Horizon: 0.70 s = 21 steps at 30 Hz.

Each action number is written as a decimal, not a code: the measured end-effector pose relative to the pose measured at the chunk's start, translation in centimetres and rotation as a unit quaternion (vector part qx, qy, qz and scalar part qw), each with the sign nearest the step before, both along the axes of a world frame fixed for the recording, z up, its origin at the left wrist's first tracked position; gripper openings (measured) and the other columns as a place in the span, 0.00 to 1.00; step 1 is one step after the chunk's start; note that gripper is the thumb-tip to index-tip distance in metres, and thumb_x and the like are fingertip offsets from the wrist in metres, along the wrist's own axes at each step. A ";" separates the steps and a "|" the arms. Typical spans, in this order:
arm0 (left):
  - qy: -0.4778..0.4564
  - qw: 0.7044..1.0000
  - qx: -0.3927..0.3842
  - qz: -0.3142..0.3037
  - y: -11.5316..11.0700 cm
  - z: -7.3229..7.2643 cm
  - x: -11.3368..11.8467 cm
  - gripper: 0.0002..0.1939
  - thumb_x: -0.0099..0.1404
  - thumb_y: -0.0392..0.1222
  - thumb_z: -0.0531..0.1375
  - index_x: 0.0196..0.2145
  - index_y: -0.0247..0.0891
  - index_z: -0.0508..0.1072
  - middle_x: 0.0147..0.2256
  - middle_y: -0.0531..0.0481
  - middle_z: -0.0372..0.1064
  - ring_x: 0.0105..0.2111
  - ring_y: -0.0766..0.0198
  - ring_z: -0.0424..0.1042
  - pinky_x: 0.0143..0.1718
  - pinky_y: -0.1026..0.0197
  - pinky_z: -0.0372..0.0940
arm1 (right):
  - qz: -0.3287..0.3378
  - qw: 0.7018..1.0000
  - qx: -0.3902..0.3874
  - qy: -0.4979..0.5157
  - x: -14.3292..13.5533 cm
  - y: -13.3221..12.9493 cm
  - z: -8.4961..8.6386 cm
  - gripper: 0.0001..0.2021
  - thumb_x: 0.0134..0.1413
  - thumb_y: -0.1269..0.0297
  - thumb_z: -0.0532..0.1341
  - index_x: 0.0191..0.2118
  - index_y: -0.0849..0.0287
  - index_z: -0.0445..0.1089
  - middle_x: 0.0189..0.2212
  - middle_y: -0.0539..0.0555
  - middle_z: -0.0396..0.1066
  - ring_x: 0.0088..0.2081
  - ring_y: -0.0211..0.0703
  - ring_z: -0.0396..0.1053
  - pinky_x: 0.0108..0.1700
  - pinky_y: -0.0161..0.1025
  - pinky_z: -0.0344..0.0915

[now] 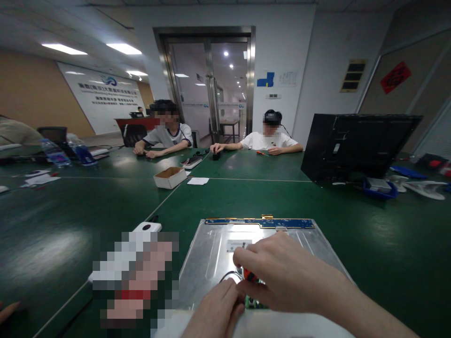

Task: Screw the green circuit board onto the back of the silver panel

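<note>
A silver metal display panel (204, 253) lies in front of me, with a long blue circuit board (246, 223) along its far edge. My right hand (285, 267) is closed around an orange-and-black screwdriver (249, 276) over the panel's near part; most of the tool is covered by my fingers. Close beside it, my left hand (218, 307) has its fingers pressed together; what they hold, if anything, is hidden. Under my hands part of a green circuit board (252, 302) shows. A dark cable (229, 274) curves next to my left fingertips.
A white power strip (148, 227) lies left of the panel beside a blurred-out pinkish object (148, 272). Farther off stand an open cardboard box (170, 178) and, at right, a large black monitor (359, 148). Two people sit across the green table (268, 197).
</note>
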<state>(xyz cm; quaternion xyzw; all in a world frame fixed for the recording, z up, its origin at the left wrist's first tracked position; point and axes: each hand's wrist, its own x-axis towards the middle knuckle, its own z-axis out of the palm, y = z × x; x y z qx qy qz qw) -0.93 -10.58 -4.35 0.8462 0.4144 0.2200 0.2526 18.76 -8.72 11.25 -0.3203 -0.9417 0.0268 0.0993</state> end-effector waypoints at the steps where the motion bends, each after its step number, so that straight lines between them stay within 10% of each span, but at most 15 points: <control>1: -0.002 1.000 0.001 0.001 0.0 0.0 0.0 0.08 0.67 0.38 0.52 0.44 0.41 0.67 0.42 0.45 0.70 0.40 0.58 0.71 0.44 0.57 0.68 | 0.007 1.000 -0.004 0.000 0.0 0.0 0.1 0.05 0.56 0.63 0.59 0.36 0.56 0.62 0.28 0.47 0.72 0.24 0.36 0.63 0.22 0.37 0.40; 21: -0.005 0.999 0.035 0.001 -0.1 -0.3 0.1 0.07 0.67 0.37 0.51 0.41 0.39 0.67 0.39 0.44 0.71 0.38 0.56 0.72 0.43 0.55 0.69 | -0.001 1.000 0.005 -0.008 0.1 0.2 0.0 0.07 0.56 0.61 0.60 0.37 0.56 0.62 0.28 0.47 0.72 0.24 0.36 0.63 0.23 0.37 0.39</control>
